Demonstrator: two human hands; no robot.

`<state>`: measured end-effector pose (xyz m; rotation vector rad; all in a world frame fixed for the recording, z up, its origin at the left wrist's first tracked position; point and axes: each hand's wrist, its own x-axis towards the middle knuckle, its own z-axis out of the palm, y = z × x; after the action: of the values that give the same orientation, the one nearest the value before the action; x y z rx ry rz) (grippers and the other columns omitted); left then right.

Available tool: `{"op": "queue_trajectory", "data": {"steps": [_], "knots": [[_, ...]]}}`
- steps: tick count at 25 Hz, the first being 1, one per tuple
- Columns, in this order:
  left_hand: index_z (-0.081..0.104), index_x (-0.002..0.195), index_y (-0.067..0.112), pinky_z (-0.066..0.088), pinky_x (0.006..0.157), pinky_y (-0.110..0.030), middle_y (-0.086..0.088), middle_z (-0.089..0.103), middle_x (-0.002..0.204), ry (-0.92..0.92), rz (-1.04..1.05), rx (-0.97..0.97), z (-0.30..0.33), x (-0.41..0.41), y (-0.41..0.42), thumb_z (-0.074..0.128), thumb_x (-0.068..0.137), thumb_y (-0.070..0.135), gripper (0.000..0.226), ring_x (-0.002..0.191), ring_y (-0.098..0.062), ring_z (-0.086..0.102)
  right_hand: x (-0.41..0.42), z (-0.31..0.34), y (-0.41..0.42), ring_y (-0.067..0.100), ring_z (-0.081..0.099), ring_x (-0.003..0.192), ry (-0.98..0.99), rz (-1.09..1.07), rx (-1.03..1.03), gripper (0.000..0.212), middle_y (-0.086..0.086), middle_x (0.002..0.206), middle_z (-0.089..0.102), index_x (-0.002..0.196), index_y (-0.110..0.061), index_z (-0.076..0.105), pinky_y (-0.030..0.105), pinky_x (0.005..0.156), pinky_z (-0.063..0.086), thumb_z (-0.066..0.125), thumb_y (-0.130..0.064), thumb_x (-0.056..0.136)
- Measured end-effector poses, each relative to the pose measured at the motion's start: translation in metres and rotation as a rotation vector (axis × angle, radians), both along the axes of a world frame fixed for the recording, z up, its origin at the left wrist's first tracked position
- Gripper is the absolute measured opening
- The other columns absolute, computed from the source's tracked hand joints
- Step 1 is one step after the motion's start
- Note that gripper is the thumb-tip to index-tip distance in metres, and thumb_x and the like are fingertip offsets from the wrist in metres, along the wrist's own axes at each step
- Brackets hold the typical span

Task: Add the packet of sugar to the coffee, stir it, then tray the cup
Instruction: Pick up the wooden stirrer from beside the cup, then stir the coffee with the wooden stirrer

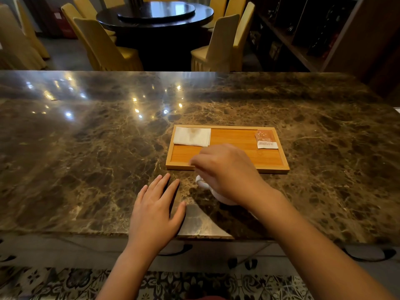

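Note:
A white cup [202,182] stands on the marble counter [86,148] just in front of the wooden tray [229,167]; only its handle and part of its side show. My right hand [225,172] hovers over the cup and hides its top, with the fingers pinched together and blurred; whatever they hold is hidden. My left hand [154,211] lies flat on the counter to the left of the cup, fingers apart, holding nothing. An orange and white sugar packet [266,139] lies in the tray's far right corner.
A folded white napkin [192,136] with a faint stain lies in the tray's far left corner. The counter's near edge runs just below my left hand. Beyond the counter are yellow chairs [218,46] around a dark round table [154,16], and shelves at the right.

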<state>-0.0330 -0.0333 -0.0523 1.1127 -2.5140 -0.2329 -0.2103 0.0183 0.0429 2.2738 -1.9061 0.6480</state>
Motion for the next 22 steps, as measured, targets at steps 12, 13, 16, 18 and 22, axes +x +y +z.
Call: {"op": "queue_trajectory", "data": {"steps": [12, 13, 16, 18, 22], "knots": [[0.049, 0.13, 0.02, 0.022, 0.106, -0.042, -0.007, 0.047, 0.138, -0.003, 0.002, -0.004, 0.001, 0.0, 0.0, 0.038, 0.084, 0.048, 0.055, 0.131, -0.02, 0.035, -0.075, 0.022, 0.063, 0.01, 0.068, 0.076, -0.738, -0.258, 0.061, 0.009, -0.002, 0.08, 0.071, 0.082, -0.015, 0.07, 0.023, 0.07, 0.055, 0.066, -0.008, 0.079], [0.049, 0.13, 0.02, 0.022, 0.106, -0.042, -0.007, 0.047, 0.138, -0.002, 0.001, -0.003, 0.001, 0.0, 0.0, 0.038, 0.084, 0.048, 0.055, 0.131, -0.02, 0.035, -0.073, 0.02, 0.067, 0.01, 0.069, 0.075, -0.804, -0.246, 0.081, 0.011, -0.001, 0.077, 0.071, 0.082, -0.015, 0.07, 0.02, 0.068, 0.054, 0.067, -0.006, 0.078], [0.049, 0.13, 0.02, 0.022, 0.106, -0.043, -0.007, 0.046, 0.138, -0.005, 0.001, -0.003, 0.001, 0.0, 0.001, 0.038, 0.084, 0.048, 0.055, 0.131, -0.02, 0.034, -0.06, 0.008, 0.071, 0.008, 0.069, 0.072, -0.976, -0.204, 0.031, 0.018, 0.002, 0.082, 0.072, 0.08, -0.017, 0.07, 0.015, 0.064, 0.052, 0.066, 0.0, 0.077], [0.049, 0.13, 0.02, 0.022, 0.106, -0.042, -0.007, 0.046, 0.138, -0.005, 0.002, -0.003, 0.001, 0.0, 0.001, 0.039, 0.084, 0.048, 0.055, 0.131, -0.02, 0.034, -0.052, -0.005, 0.069, 0.01, 0.069, 0.073, -1.012, -0.234, -0.095, 0.017, -0.002, 0.09, 0.071, 0.081, -0.019, 0.07, 0.019, 0.066, 0.054, 0.065, -0.003, 0.078], [0.048, 0.13, 0.02, 0.022, 0.107, -0.042, -0.007, 0.046, 0.139, -0.001, 0.007, 0.001, 0.001, 0.0, 0.0, 0.04, 0.084, 0.048, 0.055, 0.131, -0.019, 0.034, -0.05, -0.018, 0.067, 0.012, 0.068, 0.082, -0.897, -0.292, -0.245, 0.009, -0.006, 0.083, 0.072, 0.089, -0.024, 0.069, 0.028, 0.073, 0.057, 0.066, -0.025, 0.081]]}}
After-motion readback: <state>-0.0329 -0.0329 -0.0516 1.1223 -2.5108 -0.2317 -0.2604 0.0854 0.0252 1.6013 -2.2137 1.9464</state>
